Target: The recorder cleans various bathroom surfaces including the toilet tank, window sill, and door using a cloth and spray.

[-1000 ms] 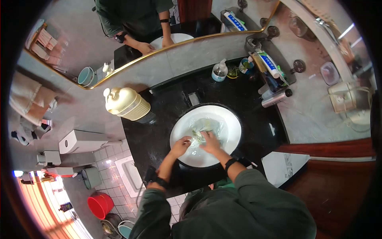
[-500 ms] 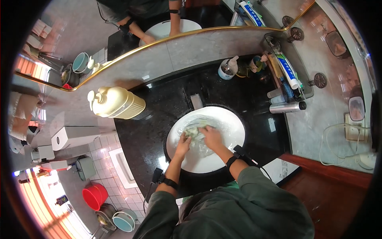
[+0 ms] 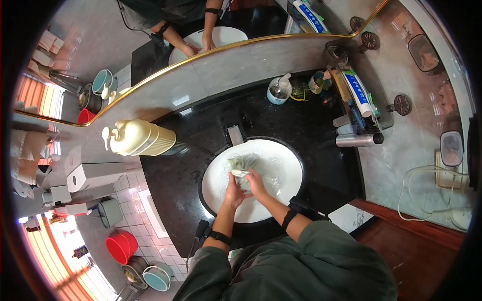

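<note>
Over the white oval basin point(image 3: 284, 198), my left hand point(image 3: 234, 192) and my right hand point(image 3: 257, 184) are close together. Both are closed on a limp, wet, pale green-and-white bundle point(image 3: 243, 163). A whitish rolled or folded end shows between my fingertips, while the looser far part hangs toward the basin's back. Motion blurs it, and I cannot tell whether it is cloth or leaves. Clear, rippled water lies in the basin around it. The metal faucet point(image 3: 234, 135) stands at the basin's far rim, just beyond the bundle.
The basin is set in a black countertop point(image 3: 178, 198). A cream pump bottle point(image 3: 143, 138) stands left, a clear pump bottle point(image 3: 279, 90) at the back. Right are a silver cylinder point(image 3: 359, 140) and a toothpaste tube point(image 3: 357, 93) on a rack. A gold-edged mirror point(image 3: 201, 60) spans the back.
My hands have drawn together and nearer to me, lifting the bundle's near end. Before, they were apart, with the bundle spread in the water. The view has shifted slightly.
</note>
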{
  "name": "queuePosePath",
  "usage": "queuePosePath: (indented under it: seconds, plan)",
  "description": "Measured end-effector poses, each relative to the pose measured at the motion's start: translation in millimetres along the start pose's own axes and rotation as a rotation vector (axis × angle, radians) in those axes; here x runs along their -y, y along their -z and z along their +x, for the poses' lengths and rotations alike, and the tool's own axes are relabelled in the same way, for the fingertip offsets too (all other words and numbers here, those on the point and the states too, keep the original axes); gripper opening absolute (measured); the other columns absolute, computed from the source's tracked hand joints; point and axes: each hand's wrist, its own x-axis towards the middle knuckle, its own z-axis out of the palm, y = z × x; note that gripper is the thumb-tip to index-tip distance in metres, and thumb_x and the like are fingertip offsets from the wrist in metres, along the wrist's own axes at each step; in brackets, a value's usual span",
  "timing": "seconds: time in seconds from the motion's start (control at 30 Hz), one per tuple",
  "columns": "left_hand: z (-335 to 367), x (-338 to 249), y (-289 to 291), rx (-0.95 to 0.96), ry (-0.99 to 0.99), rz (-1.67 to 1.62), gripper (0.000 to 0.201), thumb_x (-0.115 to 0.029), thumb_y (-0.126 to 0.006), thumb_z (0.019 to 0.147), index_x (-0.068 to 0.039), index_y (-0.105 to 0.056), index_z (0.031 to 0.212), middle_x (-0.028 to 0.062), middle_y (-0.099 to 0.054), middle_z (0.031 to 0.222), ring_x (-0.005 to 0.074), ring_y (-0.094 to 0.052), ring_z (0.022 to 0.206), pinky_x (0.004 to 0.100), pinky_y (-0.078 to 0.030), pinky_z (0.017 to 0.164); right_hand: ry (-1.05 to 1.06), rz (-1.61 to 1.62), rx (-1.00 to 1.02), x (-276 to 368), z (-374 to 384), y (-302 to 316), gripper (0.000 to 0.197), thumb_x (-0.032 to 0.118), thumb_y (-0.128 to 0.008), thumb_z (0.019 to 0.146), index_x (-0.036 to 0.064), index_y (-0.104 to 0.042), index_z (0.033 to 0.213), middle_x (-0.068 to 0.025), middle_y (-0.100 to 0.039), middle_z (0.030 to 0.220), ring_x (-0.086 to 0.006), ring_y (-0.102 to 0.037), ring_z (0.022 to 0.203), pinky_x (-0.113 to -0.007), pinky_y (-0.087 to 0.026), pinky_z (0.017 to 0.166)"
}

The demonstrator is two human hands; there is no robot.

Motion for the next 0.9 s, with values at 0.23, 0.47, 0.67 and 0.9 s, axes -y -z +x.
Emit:
queuePosePath:
  seconds: [0.23,0.47,0.67,0.9]
  plan:
    - [30.7,-10.5,9.8,0.267,-0.158,-0.369,0.043,-0.044,-0.059,0.096,-0.012,-0.055,0.124,0.0099,-0.057,0.112,0.0238,-0.06,0.094,0.0402,-0.054,0.085,0.377,-0.497,0.015,59.7,-66.1,-36.2,0.035,0.036,-0.072,0.08,0.0011,-0.072,0.085,-0.0231,-0.068,0.075,-0.0383,-0.069,0.074,-0.045,-0.052,0.069]
    - [32.0,5.3,12.1,0.089,-0.235,-0.277,0.044,-0.042,-0.058,0.097,-0.009,-0.054,0.126,0.0123,-0.06,0.112,0.0259,-0.061,0.094,0.0409,-0.055,0.083,0.5,-0.645,-0.107,62.6,-61.2,-38.8,0.039,0.036,-0.07,0.082,0.0013,-0.066,0.065,-0.0215,-0.062,0.061,-0.0413,-0.063,0.059,-0.048,-0.049,0.057]
    - [20.4,18.7,6.1,-0.07,-0.314,-0.21,0.045,-0.041,-0.057,0.097,-0.007,-0.054,0.128,0.0143,-0.061,0.112,0.0277,-0.063,0.094,0.0414,-0.056,0.082,0.338,-0.829,-0.28,48.7,-13.1,-30.8,0.046,0.042,-0.066,0.085,-0.0004,-0.069,0.069,-0.0219,-0.061,0.06,-0.0422,-0.063,0.058,-0.049,-0.049,0.057]
    - [-9.8,-14.4,9.0,-0.277,-0.48,0.305,0.054,-0.031,-0.057,0.098,0.004,-0.047,0.138,0.0162,-0.059,0.119,0.0206,-0.061,0.095,0.0323,-0.05,0.084,0.361,-0.957,-0.204,39.8,28.7,29.5,0.041,0.038,-0.061,0.091,0.0048,-0.062,0.115,-0.0231,-0.063,0.107,-0.0399,-0.063,0.097,-0.048,-0.051,0.078]
